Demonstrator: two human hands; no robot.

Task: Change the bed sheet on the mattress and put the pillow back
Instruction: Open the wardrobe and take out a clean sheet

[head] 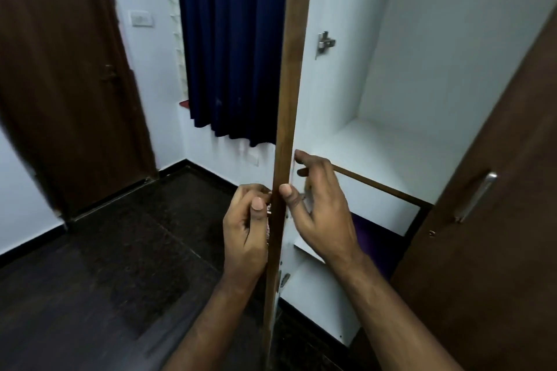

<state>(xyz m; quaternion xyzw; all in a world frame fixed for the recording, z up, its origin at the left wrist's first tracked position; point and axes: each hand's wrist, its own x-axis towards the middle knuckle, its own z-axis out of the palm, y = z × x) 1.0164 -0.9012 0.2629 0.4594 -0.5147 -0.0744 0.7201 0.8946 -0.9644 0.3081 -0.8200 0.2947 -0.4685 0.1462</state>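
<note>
No bed, mattress, sheet or pillow can be identified here. I face an open wardrobe whose left door (286, 129) is seen edge-on. My left hand (245, 229) is on the door's outer side, its fingers and thumb curled round a small patterned thing (269, 210) there, mostly hidden by the door. My right hand (319, 208) is on the inner side, thumb pressed on the door's edge and fingers spread against the white inner face. Something purple (372, 235) lies on the wardrobe's lower level; I cannot tell what it is.
The wardrobe's white upper shelf (391, 153) holds nothing visible. Its right door (497, 235) with a metal handle (476, 196) stands open at the right. A dark blue curtain (232, 45) hangs behind, a brown room door (63, 84) is at the left, and the floor (120, 265) is dark.
</note>
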